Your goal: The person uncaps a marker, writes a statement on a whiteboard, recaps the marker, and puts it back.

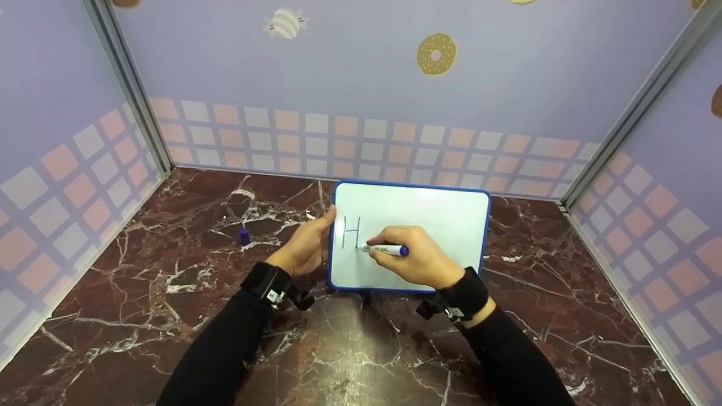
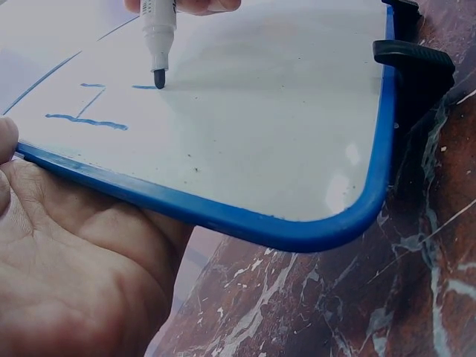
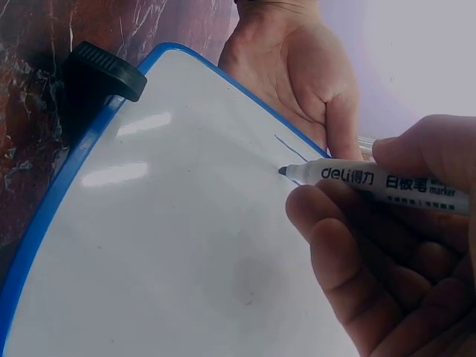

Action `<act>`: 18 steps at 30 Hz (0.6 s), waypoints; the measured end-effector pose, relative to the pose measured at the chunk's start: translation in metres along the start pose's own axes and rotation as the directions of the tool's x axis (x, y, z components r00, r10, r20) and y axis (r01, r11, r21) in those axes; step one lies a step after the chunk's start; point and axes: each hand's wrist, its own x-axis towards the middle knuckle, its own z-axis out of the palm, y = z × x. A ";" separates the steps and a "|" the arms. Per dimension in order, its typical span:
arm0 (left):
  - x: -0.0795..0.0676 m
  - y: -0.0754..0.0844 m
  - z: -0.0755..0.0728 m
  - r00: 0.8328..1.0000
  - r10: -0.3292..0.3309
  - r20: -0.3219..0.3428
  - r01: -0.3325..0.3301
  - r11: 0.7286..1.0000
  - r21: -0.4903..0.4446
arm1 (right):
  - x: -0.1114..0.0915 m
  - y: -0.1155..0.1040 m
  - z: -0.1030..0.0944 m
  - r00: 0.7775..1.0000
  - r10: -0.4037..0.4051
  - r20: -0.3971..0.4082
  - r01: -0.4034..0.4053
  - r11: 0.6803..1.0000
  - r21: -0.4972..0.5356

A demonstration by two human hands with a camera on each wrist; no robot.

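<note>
A small whiteboard point(image 1: 417, 211) with a blue frame leans back on the table, blue strokes like an H point(image 1: 351, 230) near its left side. My left hand point(image 1: 307, 245) grips the board's left edge, thumb at the front of the rim and the other fingers hidden behind. Between thumb and fingers, my right hand point(image 1: 417, 254) pinches a white whiteboard marker point(image 1: 389, 249) with a blue end. The marker's dark tip point(image 2: 159, 79) meets the board at the end of a short blue stroke in the left wrist view. Lettering shows along the barrel in the right wrist view.
A blue marker cap point(image 1: 243, 237) stands on the dark marbled table point(image 1: 169, 316), left of the board. Black feet point(image 2: 416, 67) clip onto the board's lower edge. Patterned walls point(image 1: 361, 73) enclose the table at the back and both sides.
</note>
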 end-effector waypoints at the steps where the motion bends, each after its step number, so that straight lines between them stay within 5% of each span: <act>1: 0.000 0.000 0.000 1.000 0.001 -0.001 -0.001 1.000 -0.001 | 0.000 0.000 0.000 1.000 -0.004 0.001 0.004 1.000 0.000; 18: -0.001 0.000 -0.001 1.000 -0.002 0.006 0.002 1.000 0.001 | -0.001 0.003 -0.005 0.994 -0.093 -0.049 0.096 0.994 0.057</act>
